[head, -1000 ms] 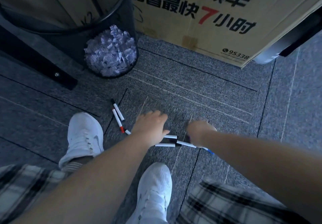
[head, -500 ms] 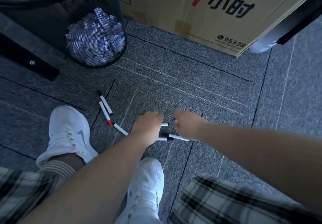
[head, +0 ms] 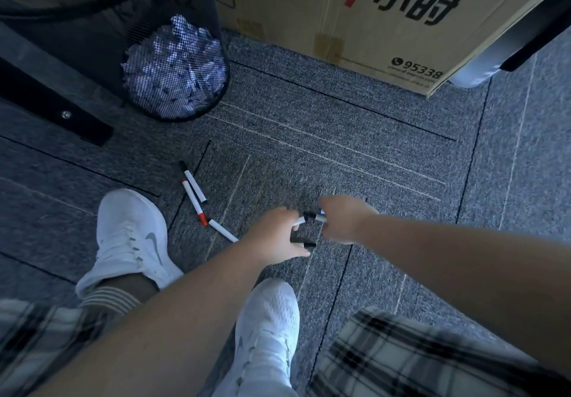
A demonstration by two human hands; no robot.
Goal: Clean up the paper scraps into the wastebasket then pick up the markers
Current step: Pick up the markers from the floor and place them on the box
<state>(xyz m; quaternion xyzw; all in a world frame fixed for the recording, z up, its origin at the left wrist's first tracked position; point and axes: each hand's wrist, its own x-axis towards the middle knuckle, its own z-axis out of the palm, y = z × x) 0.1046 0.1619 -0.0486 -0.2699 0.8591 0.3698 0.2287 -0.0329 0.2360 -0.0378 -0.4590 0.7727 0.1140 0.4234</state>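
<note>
The black mesh wastebasket [head: 216, 57] stands at the upper left with crumpled paper scraps [head: 173, 72] inside. On the grey carpet lie a black-capped marker [head: 194, 185], a red-capped marker [head: 194, 202] and a white marker [head: 222, 230] that runs under my left wrist. My left hand [head: 275, 236] is low over the floor with thumb and fingers apart around a black-tipped marker [head: 309, 244]. My right hand [head: 343, 223] is closed on markers [head: 319, 216], one blue-tipped, whose ends almost touch my left fingertips.
A large cardboard box [head: 355, 26] with printed characters stands at the back. A dark furniture foot [head: 55, 109] lies at the left. My two white shoes [head: 129, 236] [head: 265, 335] are planted beside the markers, with plaid shorts at the bottom.
My right hand closed on markers lying at the right and carried them left, up to my left hand. The left hand stayed over the same markers. The camera dipped lower.
</note>
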